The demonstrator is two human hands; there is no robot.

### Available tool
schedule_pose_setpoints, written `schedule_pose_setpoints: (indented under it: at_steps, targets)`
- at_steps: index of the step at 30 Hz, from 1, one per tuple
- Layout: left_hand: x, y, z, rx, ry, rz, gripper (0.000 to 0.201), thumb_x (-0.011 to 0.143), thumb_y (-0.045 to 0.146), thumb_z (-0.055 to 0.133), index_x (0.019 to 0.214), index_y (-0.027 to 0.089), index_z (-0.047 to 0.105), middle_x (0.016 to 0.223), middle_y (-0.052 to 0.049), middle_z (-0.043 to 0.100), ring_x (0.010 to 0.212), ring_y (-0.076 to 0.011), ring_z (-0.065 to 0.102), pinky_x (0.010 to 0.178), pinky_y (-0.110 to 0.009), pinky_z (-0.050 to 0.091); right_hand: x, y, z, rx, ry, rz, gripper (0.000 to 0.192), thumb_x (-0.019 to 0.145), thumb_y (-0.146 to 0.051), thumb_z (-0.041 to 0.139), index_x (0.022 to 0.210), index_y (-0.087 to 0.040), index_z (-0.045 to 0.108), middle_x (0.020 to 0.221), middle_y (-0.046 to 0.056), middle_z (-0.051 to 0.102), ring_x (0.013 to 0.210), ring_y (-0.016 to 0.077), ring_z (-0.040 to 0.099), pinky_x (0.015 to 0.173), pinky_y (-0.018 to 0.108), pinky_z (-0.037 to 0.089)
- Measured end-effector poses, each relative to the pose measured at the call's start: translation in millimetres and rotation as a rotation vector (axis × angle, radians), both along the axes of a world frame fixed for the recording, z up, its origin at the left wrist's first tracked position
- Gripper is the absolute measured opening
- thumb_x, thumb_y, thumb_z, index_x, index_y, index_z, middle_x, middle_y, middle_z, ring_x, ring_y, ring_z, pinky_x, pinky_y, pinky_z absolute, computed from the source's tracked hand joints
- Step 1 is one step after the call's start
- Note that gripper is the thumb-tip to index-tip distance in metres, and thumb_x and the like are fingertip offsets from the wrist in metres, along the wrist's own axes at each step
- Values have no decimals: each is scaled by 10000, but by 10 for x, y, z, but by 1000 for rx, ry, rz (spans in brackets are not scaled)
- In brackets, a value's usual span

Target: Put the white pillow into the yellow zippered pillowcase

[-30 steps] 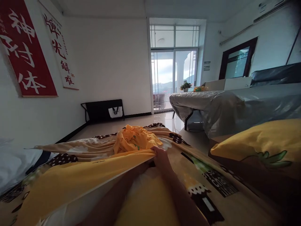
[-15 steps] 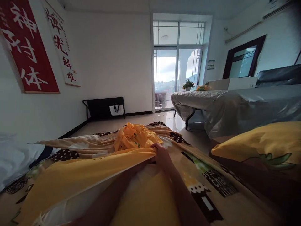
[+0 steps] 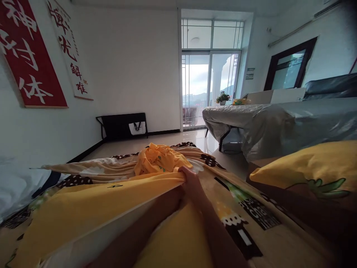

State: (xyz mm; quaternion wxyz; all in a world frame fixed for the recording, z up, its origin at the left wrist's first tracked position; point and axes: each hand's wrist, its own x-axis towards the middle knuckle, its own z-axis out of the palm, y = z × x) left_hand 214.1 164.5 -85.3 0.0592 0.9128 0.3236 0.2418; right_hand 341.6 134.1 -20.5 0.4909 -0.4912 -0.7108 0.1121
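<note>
A yellow duvet cover (image 3: 92, 208) lies stretched across the bed in front of me. My right hand (image 3: 191, 182) pinches its far edge, fingers closed on the fabric. My left forearm (image 3: 145, 227) runs forward beside the right arm, under the lifted yellow edge; its hand is hidden where the two arms meet. Just beyond my right hand sits a crumpled heap of yellow cloth (image 3: 158, 158). All of this rests on a beige patterned blanket (image 3: 245, 212) with brown dotted shapes.
A yellow pillow (image 3: 309, 167) with a green print lies at the right. A white pillow (image 3: 16, 186) is at the left edge. Beyond the bed are a table under grey sheeting (image 3: 279, 123), a black bench (image 3: 121, 124) by the wall and a glass balcony door (image 3: 209, 89).
My right hand has shifted slightly up and forward while keeping its grip on the yellow edge. The view has tilted a little; the cloth heap stays put.
</note>
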Motion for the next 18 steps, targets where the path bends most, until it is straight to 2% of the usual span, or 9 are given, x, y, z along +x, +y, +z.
schedule_pose_setpoints:
  at_steps: [5,9,11,15,18]
  targets:
    - [-132,-100,173,-163,-92,-111,386,796,173,529,1176,187,598,1255,-96,604,1116,-232,563,1025,-371,423,3,-33,9,-99,-32,-42,370,561,-78,398,859,-210,574,676,-26,579,654,136,506,577,211,281]
    - [-181,-176,248,-188,-75,-79,299,830,187,500,1100,179,630,1093,-74,666,984,-202,588,964,-347,448,38,-95,72,-151,-117,-100,336,595,-93,428,863,-211,591,708,-15,623,659,134,511,574,217,260]
    - [-184,-222,291,-179,-51,-71,266,846,191,482,1057,189,645,1084,-65,669,990,-205,586,973,-355,437,59,-120,106,-201,-161,-149,296,606,-101,453,841,-209,596,717,-5,636,658,139,516,570,224,253]
    - [-189,-286,408,-103,-120,-65,391,858,236,508,1247,201,539,1287,-82,571,1151,-224,514,1061,-380,363,98,-110,118,-203,-134,-119,319,596,-89,462,855,-209,605,748,3,660,695,153,547,593,225,292]
    - [-196,-311,459,-136,-73,-149,223,881,239,484,1027,214,650,1156,-35,645,1114,-212,540,1047,-361,381,111,-63,74,-161,-41,-35,277,594,-100,463,814,-195,602,743,2,666,692,152,555,604,223,327]
